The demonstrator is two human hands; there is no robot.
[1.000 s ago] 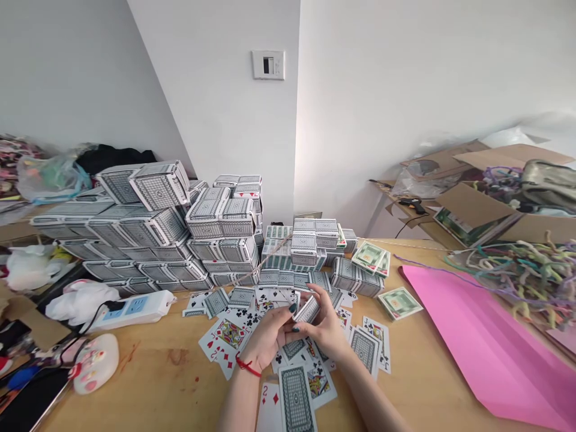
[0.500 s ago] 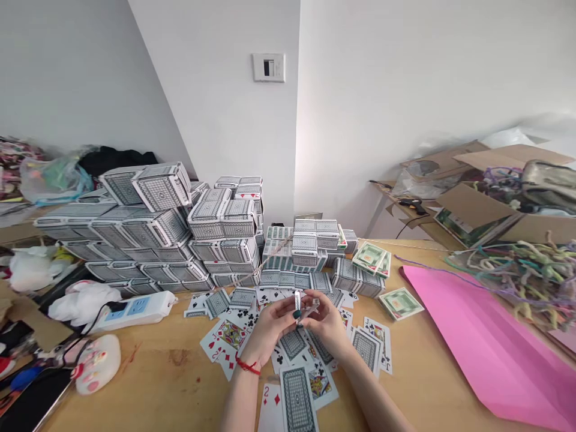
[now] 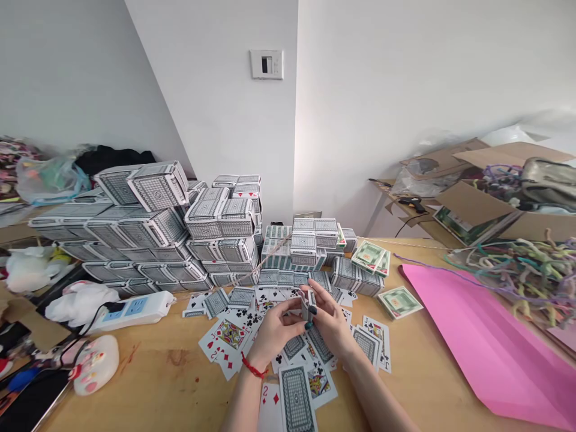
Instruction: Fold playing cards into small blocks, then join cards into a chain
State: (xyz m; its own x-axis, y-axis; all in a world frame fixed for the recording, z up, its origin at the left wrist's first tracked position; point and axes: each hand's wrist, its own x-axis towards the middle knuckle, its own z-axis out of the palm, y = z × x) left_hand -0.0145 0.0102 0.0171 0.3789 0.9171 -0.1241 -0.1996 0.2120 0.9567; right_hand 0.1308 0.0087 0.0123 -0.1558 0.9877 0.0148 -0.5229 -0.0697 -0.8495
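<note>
Between my two hands is a small folded playing card piece [image 3: 308, 303], held above the cards in the middle of the table. My left hand [image 3: 279, 329] grips it from the left with thumb and fingers; a red string bracelet circles that wrist. From the right, my right hand [image 3: 330, 321] pinches the same piece, its dark-painted thumbnail against it. Loose playing cards lie beneath and around, among them a face-down card [image 3: 297, 399], a two of diamonds [image 3: 270, 405] and a jack [image 3: 230, 333]. My fingers partly hide the folded piece.
Stacked blocks of folded cards [image 3: 153, 225] fill the back left, with lower blocks [image 3: 310, 240] at centre. Green card packs [image 3: 399, 301] and pink paper [image 3: 477, 348] lie to the right. A power strip [image 3: 135, 312] and white toy [image 3: 96, 365] sit left; a yarn-filled cardboard box [image 3: 481, 207] stands right.
Both hands have brought the folded pieces together into one closed shape. My right thumb now presses on its near side, and the fingers sit closer around it.
</note>
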